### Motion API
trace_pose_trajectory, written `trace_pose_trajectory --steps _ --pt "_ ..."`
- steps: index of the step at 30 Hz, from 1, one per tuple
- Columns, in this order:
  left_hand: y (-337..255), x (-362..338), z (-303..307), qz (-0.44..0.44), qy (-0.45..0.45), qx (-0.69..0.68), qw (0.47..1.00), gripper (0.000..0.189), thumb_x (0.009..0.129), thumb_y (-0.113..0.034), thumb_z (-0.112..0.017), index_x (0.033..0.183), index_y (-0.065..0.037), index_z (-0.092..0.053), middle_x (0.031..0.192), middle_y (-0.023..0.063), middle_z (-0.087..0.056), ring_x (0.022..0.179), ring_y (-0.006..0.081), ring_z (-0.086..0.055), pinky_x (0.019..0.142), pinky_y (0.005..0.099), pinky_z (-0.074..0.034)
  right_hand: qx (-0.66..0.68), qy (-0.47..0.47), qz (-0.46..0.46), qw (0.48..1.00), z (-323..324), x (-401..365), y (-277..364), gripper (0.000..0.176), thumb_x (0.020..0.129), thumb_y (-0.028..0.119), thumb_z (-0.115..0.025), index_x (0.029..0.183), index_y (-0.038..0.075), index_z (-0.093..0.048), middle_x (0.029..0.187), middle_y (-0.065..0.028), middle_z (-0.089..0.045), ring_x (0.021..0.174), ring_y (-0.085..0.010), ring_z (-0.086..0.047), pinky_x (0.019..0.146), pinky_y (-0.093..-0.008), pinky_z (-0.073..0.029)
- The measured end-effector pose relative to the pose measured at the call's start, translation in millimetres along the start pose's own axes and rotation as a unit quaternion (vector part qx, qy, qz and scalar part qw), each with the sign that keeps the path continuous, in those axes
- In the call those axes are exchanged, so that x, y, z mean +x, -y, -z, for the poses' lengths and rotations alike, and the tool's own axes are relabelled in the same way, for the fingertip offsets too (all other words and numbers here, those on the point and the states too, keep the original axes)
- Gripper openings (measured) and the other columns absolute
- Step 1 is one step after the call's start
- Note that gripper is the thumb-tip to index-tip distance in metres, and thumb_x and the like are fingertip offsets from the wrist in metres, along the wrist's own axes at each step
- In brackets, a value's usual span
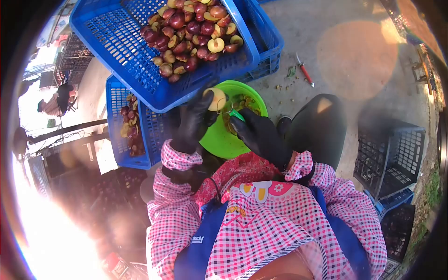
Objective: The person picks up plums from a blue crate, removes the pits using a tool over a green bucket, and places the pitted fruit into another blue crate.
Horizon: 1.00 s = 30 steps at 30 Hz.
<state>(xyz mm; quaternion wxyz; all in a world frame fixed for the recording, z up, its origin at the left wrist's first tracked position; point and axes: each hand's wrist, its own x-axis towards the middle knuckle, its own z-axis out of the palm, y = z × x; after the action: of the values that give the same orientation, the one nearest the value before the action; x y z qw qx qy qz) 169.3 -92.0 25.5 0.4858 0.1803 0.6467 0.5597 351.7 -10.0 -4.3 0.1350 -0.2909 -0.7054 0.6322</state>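
Starting nearest the body, two pink checked sleeves end in black gloves. The left hand has its fingers curled around a pale fruit half, cut face up, held over the near rim of the green bowl. The right hand is closed in a narrow grip on a small wire-loop tool, whose tip sits just beside the fruit. The bowl rests between the knees and holds yellowish scraps, too small to count. The likeliest slip here seems to be the wire loop skidding off the wet flesh into the left glove, since the fingers lie right behind the fruit. The fruit could also drop past the bowl's rim if that grip loosens. Beyond the bowl, a tilted blue crate carries a heap of dark red whole fruit and yellow-faced halves, far too many to count. Its slope looks steep enough that a nudge might send them rolling toward the bowl. A second blue crate sits left and lower with a smaller pile, and a third shows behind the tilted one. Farther out, one red-handled tool lies on the concrete, well apart from both hands. To the right stands a black crate. Counted: two hands, one bowl, one held half, three blue crates here.
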Motion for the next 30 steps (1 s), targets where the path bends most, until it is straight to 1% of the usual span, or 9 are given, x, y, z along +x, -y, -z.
trace_pose_trajectory --steps 3,5,9,11,18,20,27,29,30 --pt "28.9 -7.5 -13.9 -0.089 0.020 0.148 0.985 0.051 0.099 -0.048 -0.046 0.131 -0.008 -0.049 0.113 0.0136 -0.062 0.089 0.0155 -0.061 0.070 0.0275 -0.050 -0.042 0.011 0.030 0.999 -2.9 -3.8 -16.7 0.036 0.095 0.039 -0.055 0.104 0.005 -0.060 0.068 -0.0206 -0.063 0.065 -0.0405 -0.063 0.060 -0.0507 -0.049" --pt "33.1 -7.9 -20.4 0.009 -0.015 -0.171 0.985 0.053 0.100 -0.050 -0.044 0.128 -0.006 -0.052 0.107 0.0127 -0.064 0.093 0.0172 -0.062 0.075 0.0304 -0.052 -0.080 -0.004 0.072 0.994 -3.8 -4.6 -15.9 0.040 0.094 0.041 -0.056 0.103 0.002 -0.060 0.067 -0.0204 -0.062 0.064 -0.0397 -0.063 0.060 -0.0500 -0.049" --pt "31.3 -9.1 -25.1 0.007 0.003 -0.128 0.992 0.051 0.101 -0.049 -0.043 0.120 -0.004 -0.059 0.105 0.0042 -0.062 0.093 0.0125 -0.060 0.076 0.0256 -0.049 -0.076 0.008 0.120 0.990 1.9 -4.4 -8.6 0.036 0.095 0.038 -0.056 0.106 0.004 -0.061 0.071 -0.0197 -0.062 0.064 -0.0383 -0.063 0.058 -0.0478 -0.049" --pt "25.1 -12.1 -37.3 -0.045 -0.016 -0.080 0.996 0.061 0.101 -0.053 -0.038 0.121 0.001 -0.055 0.101 0.0128 -0.066 0.097 0.0216 -0.064 0.081 0.0343 -0.054 -0.039 0.024 0.046 0.998 -3.4 -3.5 -15.9 0.025 0.096 0.032 -0.056 0.108 0.012 -0.063 0.077 -0.0178 -0.062 0.066 -0.0360 -0.063 0.057 -0.0457 -0.049" --pt "24.5 -13.8 -43.5 -0.012 -0.075 -0.077 0.994 0.067 0.100 -0.058 -0.033 0.114 0.002 -0.060 0.095 0.0118 -0.067 0.089 0.0194 -0.065 0.072 0.0305 -0.055 -0.017 0.060 0.136 0.989 7.4 -0.7 -6.2 0.041 0.095 0.042 -0.056 0.097 0.002 -0.064 0.070 -0.0130 -0.064 0.055 -0.0272 -0.061 0.054 -0.0389 -0.048" --pt "26.2 -11.0 -37.3 -0.021 -0.040 -0.021 0.999 0.058 0.100 -0.056 -0.038 0.105 -0.004 -0.064 0.090 0.0039 -0.065 0.079 0.0108 -0.060 0.068 0.0230 -0.048 0.111 0.147 -0.108 0.977 10.1 2.7 -1.3 0.052 0.094 0.048 -0.055 0.087 -0.003 -0.064 0.065 -0.0103 -0.063 0.050 -0.0210 -0.058 0.053 -0.0347 -0.047" --pt "14.5 -9.4 -41.1 0.002 -0.006 0.062 0.998 0.072 0.098 -0.062 -0.031 0.104 0.003 -0.062 0.089 0.0117 -0.068 0.083 0.0190 -0.065 0.069 0.0287 -0.054 0.081 0.218 -0.130 0.964 12.0 5.3 -10.7 0.043 0.095 0.043 -0.055 0.092 0.001 -0.064 0.068 -0.0115 -0.062 0.052 -0.0213 -0.059 0.051 -0.0360 -0.046" --pt "16.4 -9.5 -54.2 -0.066 -0.081 -0.017 0.994 0.076 0.098 -0.064 -0.028 0.103 0.004 -0.062 0.092 0.0123 -0.068 0.087 0.0202 -0.065 0.079 0.0305 -0.053 -0.061 0.036 0.147 0.987 -2.0 0.1 -17.1 0.031 0.095 0.033 -0.056 0.106 0.005 -0.061 0.075 -0.0151 -0.061 0.056 -0.0268 -0.061 0.051 -0.0394 -0.047" --pt "15.4 -12.0 -58.5 -0.067 -0.082 -0.016 0.994 0.076 0.098 -0.064 -0.028 0.103 0.004 -0.062 0.092 0.0123 -0.068 0.087 0.0202 -0.065 0.079 0.0305 -0.053 -0.060 0.036 0.148 0.987 -4.2 0.4 -21.2 0.031 0.095 0.033 -0.056 0.106 0.005 -0.061 0.075 -0.0151 -0.061 0.056 -0.0268 -0.061 0.051 -0.0394 -0.047"
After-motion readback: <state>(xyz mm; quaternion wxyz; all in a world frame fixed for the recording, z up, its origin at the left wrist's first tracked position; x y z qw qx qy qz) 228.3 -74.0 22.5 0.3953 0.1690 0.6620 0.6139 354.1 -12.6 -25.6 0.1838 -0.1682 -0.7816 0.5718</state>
